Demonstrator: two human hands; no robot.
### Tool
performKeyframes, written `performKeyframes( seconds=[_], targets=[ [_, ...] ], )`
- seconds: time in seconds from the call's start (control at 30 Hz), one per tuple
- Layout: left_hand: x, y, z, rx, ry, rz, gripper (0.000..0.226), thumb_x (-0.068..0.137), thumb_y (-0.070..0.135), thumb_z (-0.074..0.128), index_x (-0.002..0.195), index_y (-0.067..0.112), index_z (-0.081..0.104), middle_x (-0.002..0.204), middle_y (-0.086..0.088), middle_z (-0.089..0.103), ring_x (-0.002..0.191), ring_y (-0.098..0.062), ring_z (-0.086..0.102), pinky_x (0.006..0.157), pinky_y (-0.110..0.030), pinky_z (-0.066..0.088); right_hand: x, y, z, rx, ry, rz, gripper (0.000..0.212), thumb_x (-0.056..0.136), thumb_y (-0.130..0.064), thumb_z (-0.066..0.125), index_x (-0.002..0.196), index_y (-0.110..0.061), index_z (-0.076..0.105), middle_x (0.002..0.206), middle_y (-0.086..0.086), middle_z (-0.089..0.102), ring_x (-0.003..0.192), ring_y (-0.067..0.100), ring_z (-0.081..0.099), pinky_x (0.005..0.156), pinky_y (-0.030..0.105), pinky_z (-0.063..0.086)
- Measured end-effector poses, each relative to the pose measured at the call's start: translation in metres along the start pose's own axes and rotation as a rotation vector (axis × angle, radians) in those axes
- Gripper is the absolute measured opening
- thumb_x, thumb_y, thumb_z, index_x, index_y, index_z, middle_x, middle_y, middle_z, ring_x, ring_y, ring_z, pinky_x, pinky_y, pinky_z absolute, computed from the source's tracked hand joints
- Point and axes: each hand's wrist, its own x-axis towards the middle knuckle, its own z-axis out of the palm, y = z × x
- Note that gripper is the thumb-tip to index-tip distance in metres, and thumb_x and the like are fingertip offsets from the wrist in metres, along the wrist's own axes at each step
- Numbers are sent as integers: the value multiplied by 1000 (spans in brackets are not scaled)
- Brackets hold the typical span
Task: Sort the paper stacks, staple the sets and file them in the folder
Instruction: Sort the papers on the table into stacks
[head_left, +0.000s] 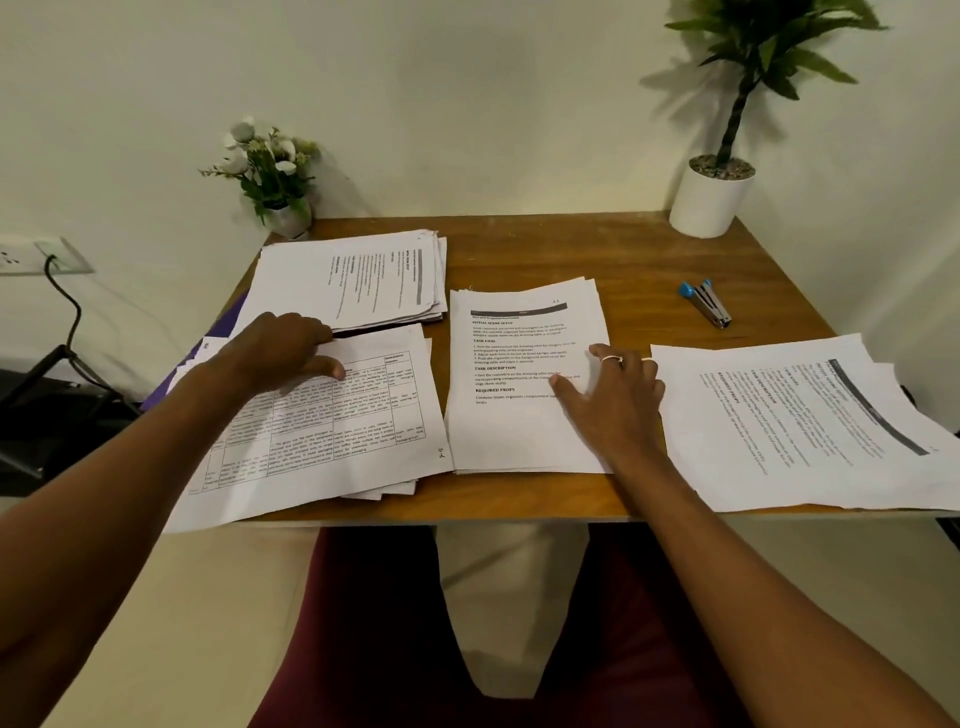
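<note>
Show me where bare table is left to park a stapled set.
Bare wood runs behind the centre stack, from the far-left stack to the white pot; the stapler sits in it. The left side and right front are crowded with paper.

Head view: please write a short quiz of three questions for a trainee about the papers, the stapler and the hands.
1. True or false: the stapler lies under the right hand.
2. The right hand rests on: A) the far stack, B) the middle stack, C) the plant pot.
3. Fill in: the purple folder shows at the table's ____ side.
Key: 1 false, the stapler lies apart, farther right; 2 B; 3 left.
</note>
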Motion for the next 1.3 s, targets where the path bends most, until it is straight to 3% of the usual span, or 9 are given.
performKeyframes(
  seconds=[0.1,0.27,0.53,0.63,0.73,0.83,0.9,1.0,1.3],
  targets=[
    [2,1,4,86,50,68,60,82,72,56,110,19,66,92,10,55,85,-12,53,74,-29,37,-1,0,0,-1,18,9,71,87,-68,62,140,-22,54,144,6,52,130,27,44,104,46,40],
    [3,3,4,100,100,165,48,89,59,63,119,22,67,116,1,64,102,-20,58,85,-36,45,-2,0,-1,22,29,34,72,86,-67,64,140,-21,53,143,8,51,128,27,45,103,44,43],
    [-2,20,-6,163,140,245,38,92,43,68,124,22,68,129,-5,62,112,-28,59,89,-42,47,-5,-2,-5,26,59,29,70,87,-63,67,139,-18,54,140,10,52,125,27,48,99,41,45],
    [-1,28,-5,112,144,191,53,88,37,76,137,24,59,140,-7,54,122,-30,53,97,-44,45,-5,-3,-5,-22,75,19,66,88,-63,66,137,-19,57,140,9,53,125,27,47,99,42,42],
    [2,52,-7,-53,284,106,66,83,27,83,141,25,53,145,-8,50,127,-31,49,101,-46,46,-4,-5,-5,-52,95,-24,59,89,-59,66,133,-20,60,138,8,55,125,26,46,98,42,41],
    [8,93,-8,-251,439,108,36,89,21,76,124,20,65,128,-5,60,112,-22,57,89,-33,50,-4,-6,-5,-21,88,-93,48,92,-49,68,129,-21,64,137,4,56,124,23,46,97,40,42],
    [14,122,-4,-372,439,65,18,94,23,70,112,19,70,116,-1,64,100,-17,60,81,-28,48,-5,-5,-6,5,69,-108,43,93,-46,67,128,-21,65,137,3,57,123,21,48,98,38,43],
    [27,157,6,-506,360,-106,20,95,28,68,111,17,71,114,0,67,96,-14,59,80,-30,45,-6,-5,-7,48,55,-89,38,95,-41,66,126,-20,66,136,3,58,122,20,52,98,33,46],
    [46,193,25,-535,339,-320,51,94,34,68,139,14,56,139,-6,61,127,-27,57,103,-46,47,-8,-4,-7,106,34,-44,41,95,-40,66,129,-20,63,147,5,52,131,24,51,104,43,51]
  ],
)
